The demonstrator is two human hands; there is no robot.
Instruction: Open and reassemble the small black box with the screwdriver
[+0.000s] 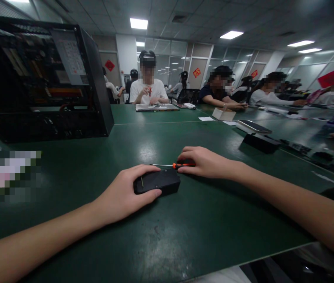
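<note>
Two hands low in the frame on my green table [184, 220]. Upper left looms an open black computer case [46, 78]; small black devices [259, 141] sit mid-right. My left hand [125, 196] curls flat over a matte black box [157, 182] at centre, gripping it. My right hand [205, 162] closes around an orange-handled screwdriver [171, 165], thin shaft pointing left.

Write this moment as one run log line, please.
left hand: gripping small black box on green table | right hand: on orange-handled screwdriver, lying behind box | open computer case: far left
</note>
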